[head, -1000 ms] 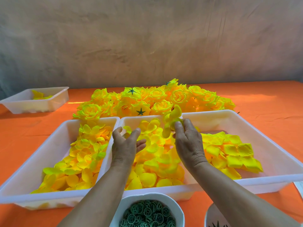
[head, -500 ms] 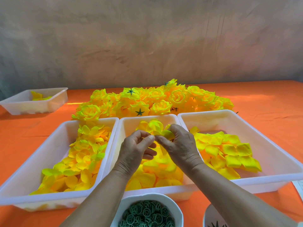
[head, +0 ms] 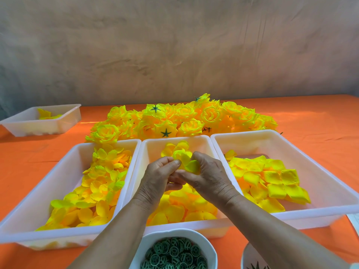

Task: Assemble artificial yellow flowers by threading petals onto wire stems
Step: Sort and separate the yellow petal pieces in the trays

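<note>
Both hands meet above the middle white tray [head: 196, 139]. My left hand [head: 161, 177] and my right hand [head: 208, 176] together pinch a small cluster of yellow petals [head: 186, 161] between their fingertips. No wire stem shows; the hands hide whatever is under the petals. Loose yellow petals fill the left tray [head: 64, 175], the middle tray and the right tray [head: 314, 171]. A heap of finished yellow flowers [head: 184, 119], some showing green star-shaped backs, lies behind the trays.
A white bowl of green ring-shaped discs [head: 174, 253] stands at the near edge, with another white bowl [head: 246, 257] partly seen to its right. A small white tray [head: 44, 121] with a few petals is at the far left. An orange cloth [head: 310, 117] covers the table.
My right hand brought the petal cluster down from higher up, and my left hand closed in on it. Both hands now pinch the petals together, fingers working closer.
</note>
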Motion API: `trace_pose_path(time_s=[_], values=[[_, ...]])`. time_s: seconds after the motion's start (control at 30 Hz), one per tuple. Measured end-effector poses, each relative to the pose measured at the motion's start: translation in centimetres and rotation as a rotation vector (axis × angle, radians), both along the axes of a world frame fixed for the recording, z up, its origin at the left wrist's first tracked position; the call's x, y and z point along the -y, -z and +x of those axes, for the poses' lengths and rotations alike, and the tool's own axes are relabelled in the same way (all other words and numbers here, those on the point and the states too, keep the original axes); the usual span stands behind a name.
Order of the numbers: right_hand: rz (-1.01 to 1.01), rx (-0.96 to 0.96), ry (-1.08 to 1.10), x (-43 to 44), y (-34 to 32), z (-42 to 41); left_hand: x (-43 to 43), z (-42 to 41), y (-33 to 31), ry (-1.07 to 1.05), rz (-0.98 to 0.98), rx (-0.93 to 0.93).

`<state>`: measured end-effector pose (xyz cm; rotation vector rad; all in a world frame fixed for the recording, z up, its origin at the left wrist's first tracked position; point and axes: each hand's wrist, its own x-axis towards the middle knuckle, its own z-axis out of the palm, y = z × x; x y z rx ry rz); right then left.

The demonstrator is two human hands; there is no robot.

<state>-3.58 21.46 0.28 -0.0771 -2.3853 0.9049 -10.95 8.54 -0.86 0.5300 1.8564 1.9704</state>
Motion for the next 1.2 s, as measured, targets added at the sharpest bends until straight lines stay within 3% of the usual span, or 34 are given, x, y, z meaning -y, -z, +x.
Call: trace_pose_path(time_s=[0.17, 0.33, 0.53, 0.7, 0.8, 0.87, 1.0, 1.2], values=[[-0.126, -0.153, 0.093, 0.0, -0.4, 0.3, 0.0, -0.6, 0.2, -0.29, -0.031, -0.078], [-0.164, -0.281, 0.322, -0.7, -0.4, -0.4, 0.2, -1.2, -0.2, -0.501, 0.095, -0.067], [0.024, 0.112, 0.224, -0.5, 1.0, -1.1, 0.1, -1.1, -0.2, -0.507, 0.108, -0.083], [0.047, -0.015, 0.083, -0.1, 0.3, -0.3, 0.0, -1.4, 0.0, -0.511, 0.098, -0.047], [0.206, 0.016, -0.042, 0.3, 0.6, -0.2, -0.1, -1.6, 0.1, -0.517, 0.114, -0.018], [0.277, 0.044, -0.033, 0.4, 0.7, -0.2, -0.1, -1.5, 0.2, -0.501, 0.098, -0.02], [0.229, -0.119, 0.016, 0.3, 0.3, 0.0, -0.2, -1.1, 0.1, -0.452, 0.1, -0.037], [0.149, -0.093, 0.113, 0.1, -0.2, -0.2, 0.2, -1.6, -0.7, -0.677, 0.198, -0.091]])
